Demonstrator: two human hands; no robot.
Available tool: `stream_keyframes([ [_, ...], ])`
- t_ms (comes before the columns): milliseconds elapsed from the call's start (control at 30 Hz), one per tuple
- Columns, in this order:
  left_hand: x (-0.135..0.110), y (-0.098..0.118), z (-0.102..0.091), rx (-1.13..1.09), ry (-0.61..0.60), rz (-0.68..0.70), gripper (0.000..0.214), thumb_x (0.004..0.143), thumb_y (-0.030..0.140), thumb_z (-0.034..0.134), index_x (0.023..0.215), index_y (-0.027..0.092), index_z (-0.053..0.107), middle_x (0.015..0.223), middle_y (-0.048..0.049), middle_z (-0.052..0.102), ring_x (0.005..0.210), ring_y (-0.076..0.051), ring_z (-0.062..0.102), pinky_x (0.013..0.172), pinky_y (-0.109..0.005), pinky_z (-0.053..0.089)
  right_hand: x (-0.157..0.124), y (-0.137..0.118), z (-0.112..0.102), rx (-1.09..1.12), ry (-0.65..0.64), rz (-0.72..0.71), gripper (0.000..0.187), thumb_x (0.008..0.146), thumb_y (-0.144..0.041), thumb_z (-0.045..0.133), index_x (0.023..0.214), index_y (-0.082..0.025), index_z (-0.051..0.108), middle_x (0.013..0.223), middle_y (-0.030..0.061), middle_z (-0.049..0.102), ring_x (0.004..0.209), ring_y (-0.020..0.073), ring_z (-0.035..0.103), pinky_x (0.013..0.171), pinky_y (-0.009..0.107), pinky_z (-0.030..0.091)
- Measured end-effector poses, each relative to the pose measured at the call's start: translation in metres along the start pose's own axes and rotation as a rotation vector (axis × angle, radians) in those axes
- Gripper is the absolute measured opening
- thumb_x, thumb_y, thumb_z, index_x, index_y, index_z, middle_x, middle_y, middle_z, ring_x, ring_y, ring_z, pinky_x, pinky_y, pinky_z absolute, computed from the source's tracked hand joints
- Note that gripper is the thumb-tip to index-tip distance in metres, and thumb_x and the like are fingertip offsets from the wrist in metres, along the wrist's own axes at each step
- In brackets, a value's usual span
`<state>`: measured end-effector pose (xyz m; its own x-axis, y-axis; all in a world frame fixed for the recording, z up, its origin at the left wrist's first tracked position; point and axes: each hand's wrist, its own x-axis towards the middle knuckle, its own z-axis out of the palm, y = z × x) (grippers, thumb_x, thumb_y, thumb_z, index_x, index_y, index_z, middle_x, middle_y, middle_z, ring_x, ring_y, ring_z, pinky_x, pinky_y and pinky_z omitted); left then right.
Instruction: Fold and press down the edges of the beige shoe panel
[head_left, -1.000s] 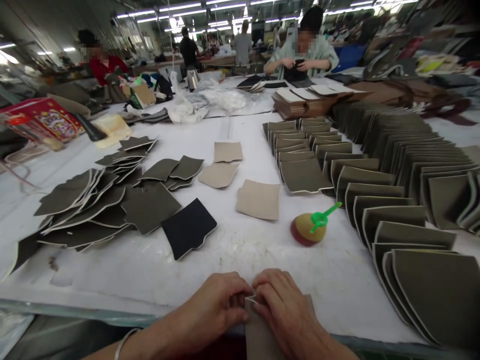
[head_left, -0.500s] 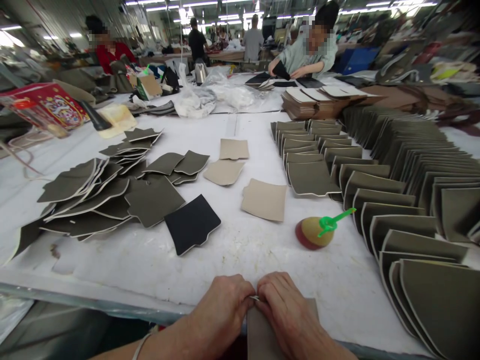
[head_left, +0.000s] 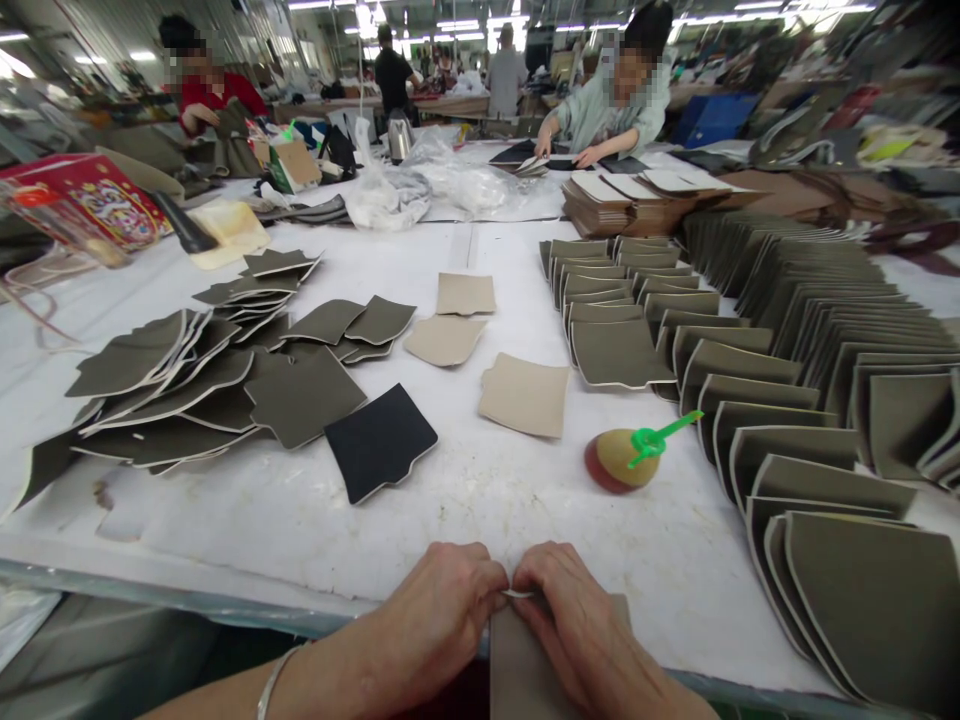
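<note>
At the table's near edge, a grey-brown piece of leather-like sheet [head_left: 517, 665] with a pale edge lies under my hands. My left hand [head_left: 454, 610] pinches its top edge between thumb and fingers. Close beside it, my right hand [head_left: 562, 610] also pinches that edge and covers much of the sheet. Ahead lie a black piece [head_left: 382, 443] and a beige piece [head_left: 525, 395], with two more beige pieces farther back. A squat bottle [head_left: 619, 462] of amber liquid with a green nozzle stands to the right.
Loose olive pieces [head_left: 307, 395] are heaped on the left. Rows of folded olive pieces [head_left: 795, 430] line the right, with brown stacks [head_left: 600, 210] behind them. Crumpled clear plastic [head_left: 465, 190] lies at the back. Across the table a co-worker [head_left: 615, 110] handles dark pieces.
My hands stay pinched on the sheet's edge, with only slight finger movement. The view has shifted a little. The co-worker across the table has lowered a dark piece.
</note>
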<state>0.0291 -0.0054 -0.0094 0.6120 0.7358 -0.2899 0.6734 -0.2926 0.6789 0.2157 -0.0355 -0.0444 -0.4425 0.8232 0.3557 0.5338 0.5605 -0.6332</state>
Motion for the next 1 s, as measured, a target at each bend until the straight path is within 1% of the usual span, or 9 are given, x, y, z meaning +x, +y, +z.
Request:
stream_keyframes([
  [133, 0.001, -0.001, -0.003, -0.028, 0.003, 0.028, 0.023, 0.091, 0.014, 0.048, 0.080, 0.017, 0.067, 0.080, -0.0026, 0.066, 0.073, -0.015, 0.059, 0.065, -0.024, 0.038, 0.002, -0.002, -0.004, -0.001, -0.018, 0.031, 0.020, 0.088, -0.003, 0.042, 0.094, -0.021, 0.044, 0.082, 0.0024, 0.056, 0.073, 0.0187, 0.052, 0.064, 0.031, 0.044],
  [267, 0.002, -0.002, -0.007, -0.147, 0.008, 0.048, 0.019, 0.088, 0.012, 0.052, 0.083, 0.017, 0.070, 0.082, -0.0017, 0.067, 0.078, -0.014, 0.060, 0.070, -0.022, 0.040, 0.003, -0.003, -0.007, 0.026, -0.032, 0.091, 0.020, 0.087, -0.004, 0.045, 0.095, -0.022, 0.044, 0.083, 0.0014, 0.056, 0.074, 0.0188, 0.051, 0.065, 0.031, 0.043],
  [433, 0.008, -0.002, -0.008, -0.277, 0.060, -0.017, 0.016, 0.078, 0.009, 0.056, 0.072, 0.017, 0.069, 0.070, 0.0017, 0.064, 0.069, -0.011, 0.056, 0.064, -0.021, 0.036, 0.003, -0.002, -0.007, 0.050, -0.070, 0.142, 0.017, 0.088, -0.006, 0.045, 0.093, -0.023, 0.043, 0.084, 0.0013, 0.054, 0.076, 0.0191, 0.051, 0.065, 0.032, 0.043],
  [533, 0.011, -0.004, -0.008, -0.353, 0.045, -0.061, 0.014, 0.075, 0.010, 0.057, 0.071, 0.016, 0.069, 0.065, 0.0033, 0.060, 0.064, -0.010, 0.052, 0.059, -0.021, 0.033, 0.003, 0.001, -0.007, 0.040, -0.091, 0.155, 0.017, 0.090, -0.008, 0.046, 0.096, -0.022, 0.043, 0.086, 0.0018, 0.054, 0.078, 0.0198, 0.051, 0.067, 0.032, 0.043],
  [600, 0.011, -0.006, -0.008, -0.443, 0.028, -0.117, 0.008, 0.073, 0.013, 0.061, 0.074, 0.016, 0.067, 0.063, 0.0043, 0.057, 0.062, -0.010, 0.050, 0.056, -0.020, 0.032, 0.005, 0.003, -0.007, 0.024, -0.092, 0.133, 0.023, 0.088, -0.005, 0.048, 0.104, -0.022, 0.044, 0.088, 0.0023, 0.055, 0.079, 0.0206, 0.051, 0.068, 0.033, 0.043],
  [667, 0.010, -0.007, -0.007, -0.535, 0.011, -0.176, 0.008, 0.071, 0.014, 0.063, 0.078, 0.015, 0.065, 0.063, 0.0047, 0.057, 0.059, -0.010, 0.050, 0.054, -0.019, 0.033, 0.007, 0.004, -0.006, -0.009, -0.102, 0.087, 0.028, 0.087, -0.003, 0.048, 0.108, -0.022, 0.045, 0.089, 0.0030, 0.057, 0.080, 0.0218, 0.051, 0.069, 0.034, 0.042],
  [800, 0.007, -0.010, -0.003, -0.624, -0.022, -0.256, 0.008, 0.072, 0.015, 0.057, 0.080, 0.016, 0.060, 0.060, 0.0048, 0.054, 0.051, -0.011, 0.051, 0.048, -0.020, 0.035, 0.008, 0.005, -0.003, -0.101, -0.152, 0.059, 0.018, 0.089, -0.005, 0.051, 0.097, -0.021, 0.051, 0.089, 0.0045, 0.059, 0.081, 0.0245, 0.050, 0.070, 0.036, 0.036],
  [900, 0.005, -0.010, -0.001, -0.575, 0.003, -0.230, 0.005, 0.074, 0.016, 0.055, 0.077, 0.016, 0.059, 0.058, 0.0045, 0.054, 0.053, -0.012, 0.050, 0.050, -0.020, 0.033, 0.007, 0.006, 0.000, -0.129, -0.147, 0.090, 0.013, 0.090, -0.008, 0.054, 0.091, -0.021, 0.054, 0.086, 0.0041, 0.059, 0.080, 0.0242, 0.049, 0.070, 0.036, 0.033],
  [1000, 0.003, -0.008, -0.004, -0.371, 0.044, -0.124, 0.011, 0.078, 0.017, 0.054, 0.069, 0.016, 0.061, 0.061, 0.0029, 0.056, 0.060, -0.011, 0.048, 0.055, -0.021, 0.030, 0.008, 0.005, -0.001, -0.102, -0.144, 0.093, 0.014, 0.091, -0.008, 0.054, 0.088, -0.022, 0.054, 0.085, 0.0022, 0.058, 0.080, 0.0226, 0.048, 0.071, 0.035, 0.030],
])
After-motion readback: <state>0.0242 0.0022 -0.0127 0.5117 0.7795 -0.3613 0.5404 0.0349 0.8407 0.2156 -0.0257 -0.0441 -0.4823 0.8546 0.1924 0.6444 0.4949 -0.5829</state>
